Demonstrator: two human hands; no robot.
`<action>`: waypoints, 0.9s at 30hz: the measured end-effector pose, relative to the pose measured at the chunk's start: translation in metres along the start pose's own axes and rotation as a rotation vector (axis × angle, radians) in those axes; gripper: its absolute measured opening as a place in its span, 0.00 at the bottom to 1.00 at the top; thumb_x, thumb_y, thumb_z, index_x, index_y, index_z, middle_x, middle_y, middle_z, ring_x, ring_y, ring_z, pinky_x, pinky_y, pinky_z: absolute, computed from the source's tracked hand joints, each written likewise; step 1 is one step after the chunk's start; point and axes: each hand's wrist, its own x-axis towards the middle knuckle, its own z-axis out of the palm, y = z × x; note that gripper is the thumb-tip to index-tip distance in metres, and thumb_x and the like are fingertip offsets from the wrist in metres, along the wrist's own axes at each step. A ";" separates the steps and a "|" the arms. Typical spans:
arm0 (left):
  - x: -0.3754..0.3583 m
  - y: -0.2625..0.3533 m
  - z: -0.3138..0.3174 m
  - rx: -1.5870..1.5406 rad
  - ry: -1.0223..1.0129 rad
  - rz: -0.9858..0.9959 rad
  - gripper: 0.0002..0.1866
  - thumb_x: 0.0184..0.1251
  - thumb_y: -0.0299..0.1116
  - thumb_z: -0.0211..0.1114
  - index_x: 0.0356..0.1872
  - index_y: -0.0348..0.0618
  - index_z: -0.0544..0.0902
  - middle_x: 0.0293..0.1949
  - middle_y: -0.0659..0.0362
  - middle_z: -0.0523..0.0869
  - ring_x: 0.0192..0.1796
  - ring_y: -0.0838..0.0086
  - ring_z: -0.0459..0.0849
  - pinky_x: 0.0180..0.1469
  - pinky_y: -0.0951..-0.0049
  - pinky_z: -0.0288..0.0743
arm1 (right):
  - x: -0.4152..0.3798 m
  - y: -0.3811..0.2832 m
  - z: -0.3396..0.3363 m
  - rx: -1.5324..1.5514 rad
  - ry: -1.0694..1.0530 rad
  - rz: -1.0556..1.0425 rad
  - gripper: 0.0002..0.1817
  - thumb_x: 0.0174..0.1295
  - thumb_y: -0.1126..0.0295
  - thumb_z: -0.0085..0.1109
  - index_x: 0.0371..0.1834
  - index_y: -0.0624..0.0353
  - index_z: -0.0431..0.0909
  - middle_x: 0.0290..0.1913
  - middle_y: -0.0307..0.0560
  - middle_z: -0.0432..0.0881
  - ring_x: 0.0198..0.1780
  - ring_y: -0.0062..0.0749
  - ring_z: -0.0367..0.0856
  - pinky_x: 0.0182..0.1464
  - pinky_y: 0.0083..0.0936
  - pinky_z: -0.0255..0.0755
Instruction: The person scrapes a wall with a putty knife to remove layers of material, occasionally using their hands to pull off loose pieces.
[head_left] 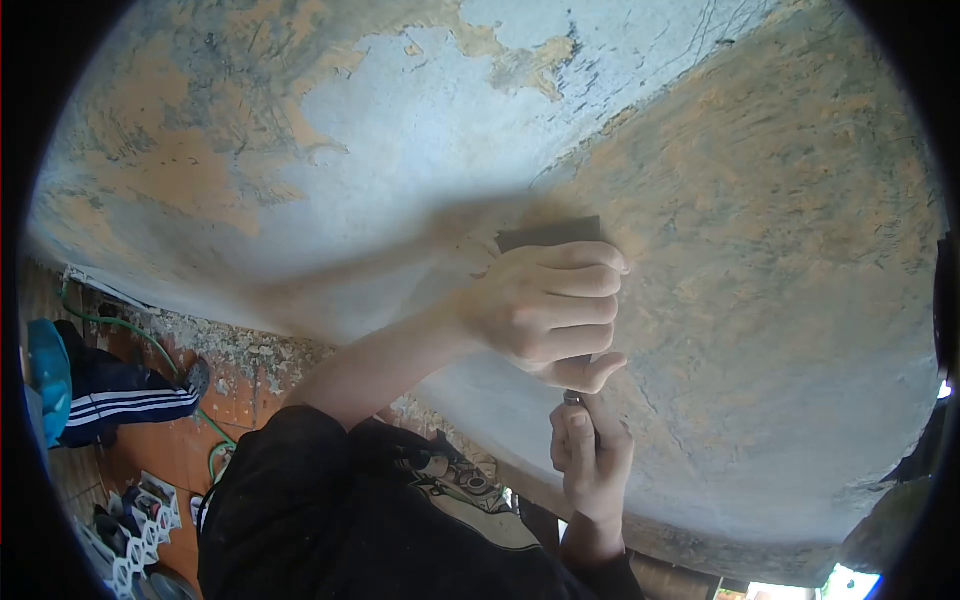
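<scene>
A flat dark scraper blade point(548, 235) rests against the wall point(720, 310), where pale paint and rough brownish plaster meet. My left hand point(560, 315) is curled over the scraper just below its blade, fingers folded and thumb sticking out. Lower down, my right hand point(592, 450) is closed round the scraper's handle, of which only a small metal part shows between the hands. Most of the tool is hidden by my hands. Patches of paint are missing around the blade, and the left arm throws a shadow on the wall.
At the lower left another person's leg point(130, 402) in dark striped trousers stands near a blue basin point(47, 380). A green hose point(130, 325) crosses the reddish tiled floor point(180, 470). A white rack point(145, 540) holding items stands at the bottom left.
</scene>
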 end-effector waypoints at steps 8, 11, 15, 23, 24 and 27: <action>0.010 -0.001 0.000 -0.033 0.035 0.029 0.16 0.53 0.33 0.69 0.13 0.45 0.72 0.19 0.64 0.70 0.32 0.70 0.75 0.48 0.66 0.78 | -0.003 -0.024 -0.012 -0.048 -0.039 0.028 0.20 0.75 0.73 0.45 0.64 0.74 0.70 0.22 0.35 0.71 0.19 0.14 0.66 0.22 0.15 0.61; 0.007 0.007 0.004 0.002 -0.017 0.014 0.16 0.53 0.33 0.68 0.13 0.45 0.72 0.19 0.64 0.70 0.32 0.69 0.75 0.48 0.67 0.77 | -0.008 -0.005 -0.013 0.119 -0.041 0.069 0.23 0.77 0.67 0.43 0.66 0.75 0.68 0.18 0.31 0.63 0.16 0.11 0.57 0.18 0.14 0.49; 0.012 -0.003 0.001 0.055 -0.010 0.086 0.15 0.53 0.35 0.68 0.14 0.44 0.73 0.20 0.63 0.73 0.31 0.70 0.76 0.49 0.67 0.78 | 0.001 -0.001 -0.009 0.167 -0.031 0.002 0.22 0.77 0.65 0.44 0.64 0.75 0.70 0.19 0.33 0.63 0.16 0.11 0.57 0.17 0.13 0.47; 0.014 -0.008 0.002 0.061 -0.050 0.204 0.15 0.58 0.36 0.64 0.15 0.44 0.75 0.19 0.63 0.76 0.29 0.72 0.78 0.47 0.68 0.81 | 0.003 0.013 0.004 0.230 0.004 -0.046 0.20 0.76 0.69 0.44 0.64 0.73 0.69 0.18 0.33 0.65 0.16 0.13 0.60 0.19 0.15 0.52; 0.013 -0.008 0.001 0.069 -0.044 0.199 0.15 0.58 0.36 0.64 0.15 0.44 0.75 0.19 0.63 0.76 0.29 0.72 0.78 0.47 0.68 0.81 | 0.005 0.018 0.006 0.244 0.014 -0.046 0.19 0.76 0.71 0.44 0.64 0.73 0.70 0.18 0.33 0.66 0.17 0.13 0.61 0.20 0.15 0.55; 0.012 -0.007 -0.005 0.044 -0.089 0.163 0.15 0.58 0.35 0.64 0.14 0.44 0.74 0.18 0.64 0.76 0.28 0.72 0.78 0.47 0.69 0.81 | 0.006 0.027 0.008 0.278 -0.048 -0.062 0.21 0.78 0.67 0.42 0.66 0.72 0.67 0.19 0.32 0.63 0.16 0.13 0.58 0.18 0.14 0.51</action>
